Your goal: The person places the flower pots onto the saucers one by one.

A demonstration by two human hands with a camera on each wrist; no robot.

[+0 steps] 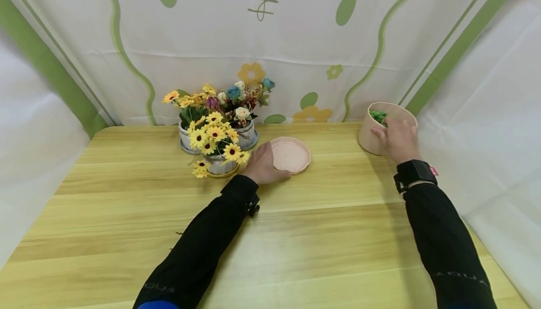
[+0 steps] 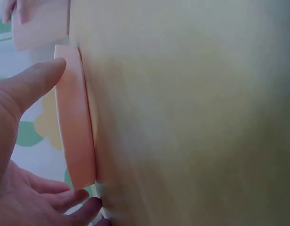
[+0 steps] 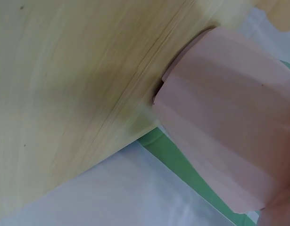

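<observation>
Near the back of the table, my left hand (image 1: 264,166) spans a round pink saucer (image 1: 291,155), thumb on its near edge and fingers round its left side. In the left wrist view the saucer (image 2: 75,117) shows edge-on, low against the tabletop, with the thumb pressed to its side. At the back right, my right hand (image 1: 400,141) grips the rim of a pink flowerpot (image 1: 368,135), thumb outside and fingers over the edge. Something green and leafy (image 1: 378,115) shows inside it. The right wrist view shows mostly the pot's outer wall (image 3: 229,108); the fingertips are hidden.
Just left of my left hand stand several small pots of artificial flowers: yellow daisies (image 1: 214,135) in front, orange ones (image 1: 186,101) behind, and mixed roses (image 1: 242,112). A printed curtain (image 1: 287,36) hangs along the table's back edge. White fabric (image 1: 503,126) borders the right.
</observation>
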